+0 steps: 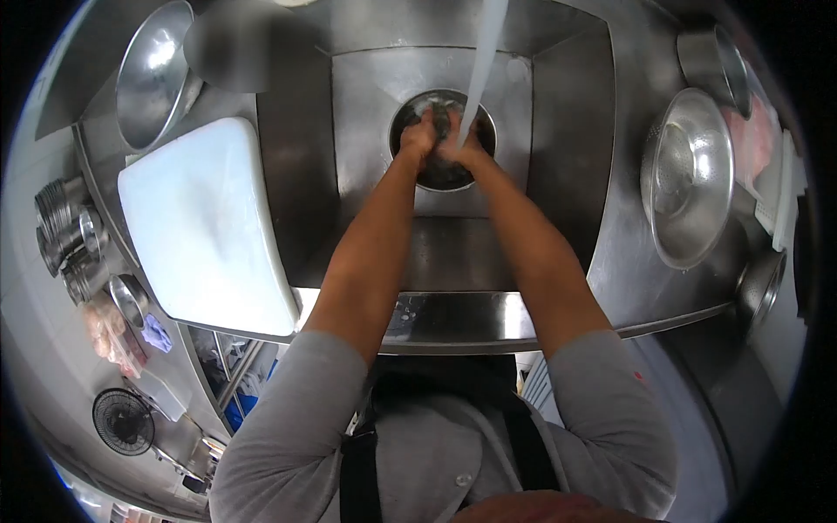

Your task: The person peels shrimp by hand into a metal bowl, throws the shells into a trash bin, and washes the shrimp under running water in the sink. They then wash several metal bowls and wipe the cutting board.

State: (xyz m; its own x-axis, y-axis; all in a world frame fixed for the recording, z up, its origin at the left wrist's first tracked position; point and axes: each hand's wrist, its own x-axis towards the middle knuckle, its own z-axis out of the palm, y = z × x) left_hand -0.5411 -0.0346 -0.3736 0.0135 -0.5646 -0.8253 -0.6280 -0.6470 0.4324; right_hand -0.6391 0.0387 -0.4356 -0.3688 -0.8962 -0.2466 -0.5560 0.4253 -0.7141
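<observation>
Inside the deep steel sink [353,122] stands a round metal bowl [394,146] with dark, wet contents that I cannot make out. Both of my hands are down in this bowl. My left hand [419,138] is at its left side, fingers curled in against something dark [441,122] between the two hands. On the other side my right hand [460,144] is smeared by motion, and its fingers do not show clearly. A pale streak that looks like running water [485,61] comes down from above onto the right hand.
Left of the sink lies a thick white cutting board [205,227], with a large metal bowl [153,74] behind it. To the right stand a colander [693,179] and a metal pot [715,65]. Stacked metal containers [65,213] and a black strainer [123,422] are at far left.
</observation>
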